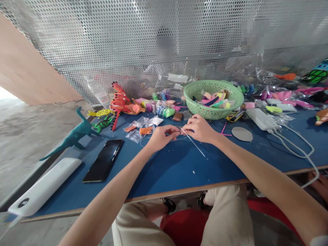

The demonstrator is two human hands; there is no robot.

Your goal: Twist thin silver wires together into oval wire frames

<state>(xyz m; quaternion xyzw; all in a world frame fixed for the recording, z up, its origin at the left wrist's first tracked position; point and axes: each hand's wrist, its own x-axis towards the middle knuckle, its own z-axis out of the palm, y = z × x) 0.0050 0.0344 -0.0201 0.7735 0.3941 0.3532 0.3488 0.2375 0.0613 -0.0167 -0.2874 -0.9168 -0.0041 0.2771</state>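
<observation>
Both my hands meet over the middle of the blue table [166, 167]. My left hand [162, 136] is closed in a pinch on a small clear plastic piece I cannot make out. My right hand [199, 128] is also closed, its fingers pinched at the same spot, and a thin white stick [193, 142] runs from its fingertips down to the right. Small clear bags with orange pieces [139, 131] lie just left of my left hand.
A green basket [213, 99] of coloured pieces stands behind my hands. A black phone [104, 160], a white power bank [43, 188], a teal dinosaur [74, 135] and a red dinosaur [119, 102] lie left. White charger and cable [262, 119] and a grey disc [242, 134] lie right. A perforated metal screen backs the table.
</observation>
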